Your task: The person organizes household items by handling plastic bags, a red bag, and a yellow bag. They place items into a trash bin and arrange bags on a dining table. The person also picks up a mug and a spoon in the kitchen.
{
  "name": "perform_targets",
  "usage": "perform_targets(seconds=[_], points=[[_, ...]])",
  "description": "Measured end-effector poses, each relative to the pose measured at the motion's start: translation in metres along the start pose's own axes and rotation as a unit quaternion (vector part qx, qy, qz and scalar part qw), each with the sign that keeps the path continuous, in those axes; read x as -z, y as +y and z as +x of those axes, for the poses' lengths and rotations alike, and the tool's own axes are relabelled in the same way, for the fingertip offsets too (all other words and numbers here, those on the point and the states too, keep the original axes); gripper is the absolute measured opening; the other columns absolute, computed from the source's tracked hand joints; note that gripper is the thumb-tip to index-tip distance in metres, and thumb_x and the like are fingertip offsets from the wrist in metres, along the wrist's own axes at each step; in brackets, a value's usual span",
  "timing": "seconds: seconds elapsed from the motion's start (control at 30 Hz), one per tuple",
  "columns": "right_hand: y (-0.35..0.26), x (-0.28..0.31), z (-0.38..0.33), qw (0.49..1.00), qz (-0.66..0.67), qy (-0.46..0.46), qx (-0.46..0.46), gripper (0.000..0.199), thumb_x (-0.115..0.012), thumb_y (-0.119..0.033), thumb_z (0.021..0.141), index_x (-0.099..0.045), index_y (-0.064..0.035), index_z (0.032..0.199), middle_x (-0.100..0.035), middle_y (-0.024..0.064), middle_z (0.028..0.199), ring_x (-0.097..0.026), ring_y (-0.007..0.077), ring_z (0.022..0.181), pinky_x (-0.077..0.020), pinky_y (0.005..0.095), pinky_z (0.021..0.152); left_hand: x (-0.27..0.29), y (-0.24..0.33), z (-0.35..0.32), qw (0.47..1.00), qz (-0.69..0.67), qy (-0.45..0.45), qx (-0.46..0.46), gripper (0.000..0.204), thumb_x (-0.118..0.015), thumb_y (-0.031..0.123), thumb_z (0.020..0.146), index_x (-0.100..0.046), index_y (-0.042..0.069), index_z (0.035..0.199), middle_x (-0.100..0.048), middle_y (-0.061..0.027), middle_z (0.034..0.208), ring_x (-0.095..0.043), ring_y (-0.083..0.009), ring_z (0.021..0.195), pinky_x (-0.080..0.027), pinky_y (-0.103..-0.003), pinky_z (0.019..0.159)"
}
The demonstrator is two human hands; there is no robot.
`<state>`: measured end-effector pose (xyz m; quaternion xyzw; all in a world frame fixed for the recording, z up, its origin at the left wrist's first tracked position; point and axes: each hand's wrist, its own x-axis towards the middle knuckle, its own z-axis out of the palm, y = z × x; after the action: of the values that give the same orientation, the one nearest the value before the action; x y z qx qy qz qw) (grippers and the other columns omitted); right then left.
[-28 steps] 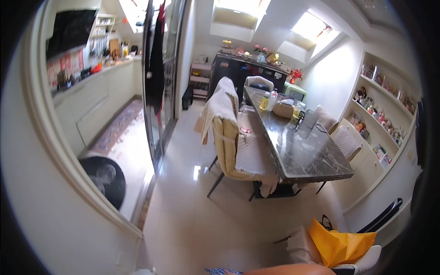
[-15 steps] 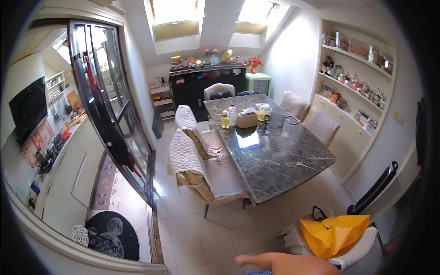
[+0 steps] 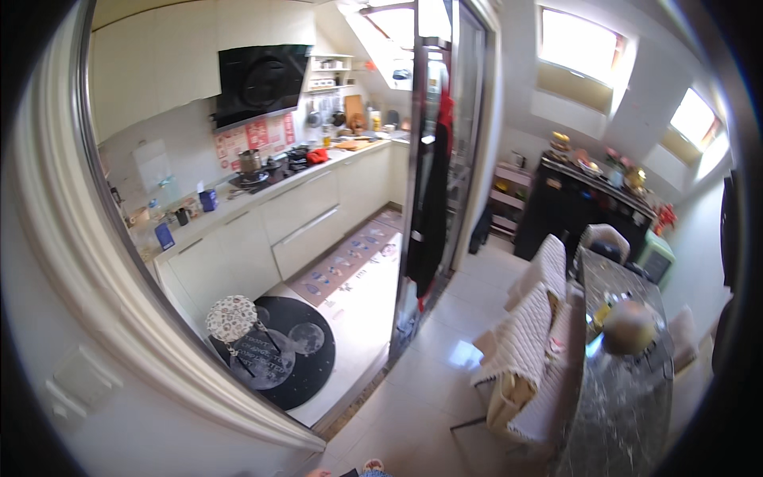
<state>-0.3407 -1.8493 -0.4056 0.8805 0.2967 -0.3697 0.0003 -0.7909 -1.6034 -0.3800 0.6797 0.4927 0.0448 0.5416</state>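
At the lower edge a small patch of skin (image 3: 319, 473) shows, seemingly the edge of my left hand; its fingers are cut off by the frame. A dark corner of something (image 3: 350, 474) lies beside it, too little of it in view to name. Just right of that are a foot in a sandal (image 3: 373, 464) and a bit of blue patterned cloth. My right hand is outside the picture. Ahead is the kitchen doorway, with a round black rug (image 3: 306, 374) and a stool with a spotted seat (image 3: 232, 318) inside it.
A glass sliding door (image 3: 433, 183) stands at the doorway's right side. Beyond are quilted-covered chairs (image 3: 520, 342) and a dark marble table (image 3: 612, 421) with bottles and a blurred round thing. Kitchen counters (image 3: 238, 226) run along the left; a wall switch (image 3: 83, 380) is near.
My view has swung left from the dining table toward the kitchen doorway. The forearm that reached across the lower edge, and the yellow bag on the chair, have gone out of view.
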Motion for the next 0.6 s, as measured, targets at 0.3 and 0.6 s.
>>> perform_targets(seconds=[0.3, 0.6], points=[[-0.183, 0.09, 0.163, 0.988, 0.009, -0.026, 0.151, 0.03, -0.051, -0.021, 0.079, -0.057, -0.0015, 0.101, -0.059, 0.0257, 0.09, -0.057, 0.0394, 0.084, -0.0458, 0.0448, 0.071, 0.069, 0.215, 0.267, 0.982, 0.095, -0.038, -0.16, 0.038, -0.045, 0.031, 0.083, -0.052, 0.005, 0.11, -0.061, -0.0162, 0.091, -0.059, -0.0293, 0.083, -0.046, -0.035, 0.074], [-0.501, 0.189, 0.389, 0.948, 0.045, -0.182, 0.256, 0.034, -0.047, -0.031, 0.078, -0.063, -0.0058, 0.094, -0.064, 0.0062, 0.073, -0.06, 0.0149, 0.063, -0.0486, 0.0286, 0.056, 0.245, 0.208, 0.36, 0.994, 0.091, 0.055, -0.029, 0.036, -0.052, 0.026, 0.079, -0.054, 0.004, 0.108, -0.062, -0.0157, 0.09, -0.059, -0.0287, 0.084, -0.046, -0.035, 0.072]])
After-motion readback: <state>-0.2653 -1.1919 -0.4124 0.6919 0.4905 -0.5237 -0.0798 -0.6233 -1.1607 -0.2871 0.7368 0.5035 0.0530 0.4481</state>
